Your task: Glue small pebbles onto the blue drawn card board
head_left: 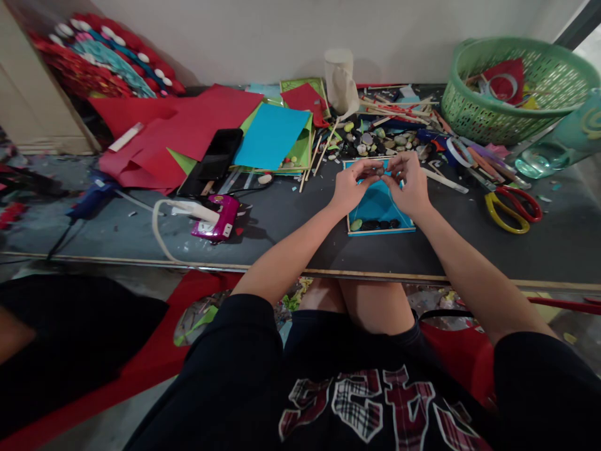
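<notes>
My left hand (353, 183) and my right hand (409, 181) meet above a small blue framed board (378, 207) on the dark table. Both pinch a small dark pebble (379, 170) between their fingertips. A row of dark and green pebbles (375, 224) lies along the board's near edge. A pile of loose pebbles (375, 141) sits just beyond the board.
Red, blue and green paper sheets (270, 134) lie at back left beside a black phone (216, 156). A pink glue gun (216, 216) lies left. Yellow-red scissors (513, 207), a green basket (516, 88), wooden sticks (399, 106) and a glass jar (558, 147) are on the right.
</notes>
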The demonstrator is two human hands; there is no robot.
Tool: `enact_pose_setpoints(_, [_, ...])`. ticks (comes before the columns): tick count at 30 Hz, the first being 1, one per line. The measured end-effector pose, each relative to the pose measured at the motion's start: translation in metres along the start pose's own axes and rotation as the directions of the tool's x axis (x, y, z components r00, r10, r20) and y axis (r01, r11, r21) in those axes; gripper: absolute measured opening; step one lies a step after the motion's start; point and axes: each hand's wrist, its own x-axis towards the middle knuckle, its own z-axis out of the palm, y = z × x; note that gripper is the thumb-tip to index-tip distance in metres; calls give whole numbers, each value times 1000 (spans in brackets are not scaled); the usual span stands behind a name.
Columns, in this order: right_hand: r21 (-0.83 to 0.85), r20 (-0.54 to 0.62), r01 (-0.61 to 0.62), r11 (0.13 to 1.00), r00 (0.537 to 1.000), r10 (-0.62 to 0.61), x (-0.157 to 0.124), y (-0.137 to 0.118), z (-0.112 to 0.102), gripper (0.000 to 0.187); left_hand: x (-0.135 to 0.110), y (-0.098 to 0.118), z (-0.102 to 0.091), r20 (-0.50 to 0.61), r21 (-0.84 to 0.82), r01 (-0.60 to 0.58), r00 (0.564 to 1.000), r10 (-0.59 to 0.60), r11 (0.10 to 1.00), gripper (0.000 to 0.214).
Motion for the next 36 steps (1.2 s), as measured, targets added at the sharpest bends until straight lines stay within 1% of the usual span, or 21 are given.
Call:
enact_pose_setpoints(7, [44,64,-2,999,998,-1,1,-1,-1,27,-1,1,2,-13,-61,-3,1000,3,998,25])
enact_pose_setpoints(9, [54,54,9,999,998,-12,1,-3,-1,26,-1,1,2,-18,-66,1,1000,-2,998,25])
enact_pose_setpoints(14, [53,-10,-1,999,1000,2,1,-4,2,29,-1,2,1,-26,-53,3,1000,-4,999,25])
enact_pose_setpoints(18, [55,-6,-10,998,1000,10,1,-3,3,30,-1,2,1,-36,-19,-22,999,21,1000,23])
enact_pose_setpoints(23, [76,-15,-11,997,1000,12,0,0,5,32,-3,3,2,-57,-29,-70,996,69,997,21])
enact_pose_setpoints(28, [55,13,-32,998,999,31,0,1,3,35,-3,9,1,-57,30,-11,998,13,999,21])
enact_pose_setpoints(31, [49,33,-33,998,999,31,1,-1,2,34,-3,12,1,-42,49,-4,999,6,999,21])
enact_pose_setpoints(36, [36,62,-32,999,998,30,1,-4,2,30,-4,15,1,-50,43,2,999,1,999,23])
